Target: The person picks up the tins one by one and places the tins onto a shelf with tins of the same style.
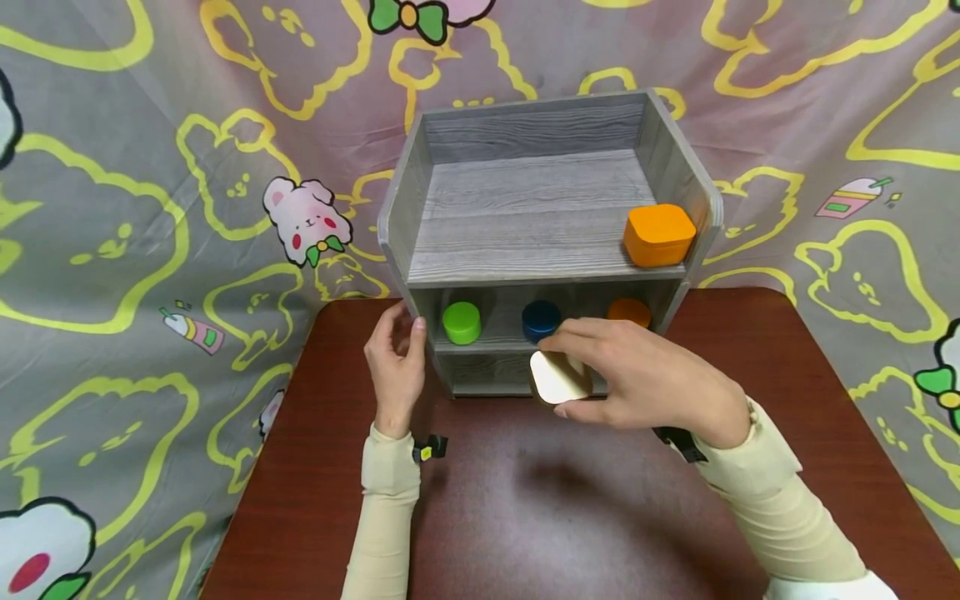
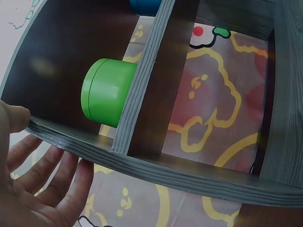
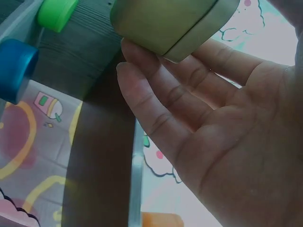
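One gold lidded container [image 1: 557,381], pinched by fingers [image 1: 588,337] of right hand [image 1: 645,375], left hand [image 1: 395,367] gripping gray wooden shelf [image 1: 525,192]

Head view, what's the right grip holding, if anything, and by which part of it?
A gold container, held by its sides: the right grip pinches it across opposite sides, leaving its bright flat face uncovered.

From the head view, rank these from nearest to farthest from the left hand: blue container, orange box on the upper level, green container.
Nearest to the left hand first:
1. Green container: lower level, left end, just right of the hand.
2. Blue container: lower level, near the middle.
3. Orange box: upper level, right end.
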Motion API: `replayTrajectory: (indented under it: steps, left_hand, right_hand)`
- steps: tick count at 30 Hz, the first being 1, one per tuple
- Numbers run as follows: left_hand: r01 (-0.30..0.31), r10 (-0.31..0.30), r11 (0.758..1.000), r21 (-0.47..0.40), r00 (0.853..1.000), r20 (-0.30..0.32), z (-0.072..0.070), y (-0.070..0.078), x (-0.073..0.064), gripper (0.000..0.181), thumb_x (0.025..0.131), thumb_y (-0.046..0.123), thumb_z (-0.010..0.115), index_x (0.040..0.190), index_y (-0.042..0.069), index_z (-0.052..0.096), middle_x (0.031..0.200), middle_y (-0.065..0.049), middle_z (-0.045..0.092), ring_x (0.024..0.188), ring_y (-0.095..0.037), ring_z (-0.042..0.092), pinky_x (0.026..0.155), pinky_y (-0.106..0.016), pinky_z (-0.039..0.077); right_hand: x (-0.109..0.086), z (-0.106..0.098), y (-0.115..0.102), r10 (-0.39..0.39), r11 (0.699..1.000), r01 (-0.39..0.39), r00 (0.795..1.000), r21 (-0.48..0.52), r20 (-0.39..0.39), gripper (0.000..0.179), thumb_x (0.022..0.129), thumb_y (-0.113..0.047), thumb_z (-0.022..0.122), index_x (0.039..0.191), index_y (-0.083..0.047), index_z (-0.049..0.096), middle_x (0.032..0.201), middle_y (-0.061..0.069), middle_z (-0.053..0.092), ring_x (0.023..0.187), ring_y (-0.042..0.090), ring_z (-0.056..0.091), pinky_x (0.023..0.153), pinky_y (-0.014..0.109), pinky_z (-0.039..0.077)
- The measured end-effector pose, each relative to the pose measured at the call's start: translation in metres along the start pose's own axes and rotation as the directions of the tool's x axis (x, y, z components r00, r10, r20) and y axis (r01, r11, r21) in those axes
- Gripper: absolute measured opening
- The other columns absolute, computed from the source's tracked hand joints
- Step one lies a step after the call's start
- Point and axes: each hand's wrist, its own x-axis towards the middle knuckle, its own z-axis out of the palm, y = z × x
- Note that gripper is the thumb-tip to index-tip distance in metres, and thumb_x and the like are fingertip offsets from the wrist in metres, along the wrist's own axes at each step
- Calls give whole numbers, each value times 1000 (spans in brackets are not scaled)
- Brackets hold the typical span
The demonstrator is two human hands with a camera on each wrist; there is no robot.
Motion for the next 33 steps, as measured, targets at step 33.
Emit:
replayTrajectory:
  steps: [33]
  left_hand:
    - [3, -3, 1000, 14, 1000, -3, -1, -28, 0, 28, 98, 4, 69, 125, -2, 70, 109, -25, 75, 93, -26, 71, 74, -11, 56]
  right_hand:
    - [34, -40, 2, -60, 998, 58, 997, -29, -55, 49, 85, -30, 85, 125, -9, 68, 103, -3, 67, 80, 6, 56, 72, 28, 51]
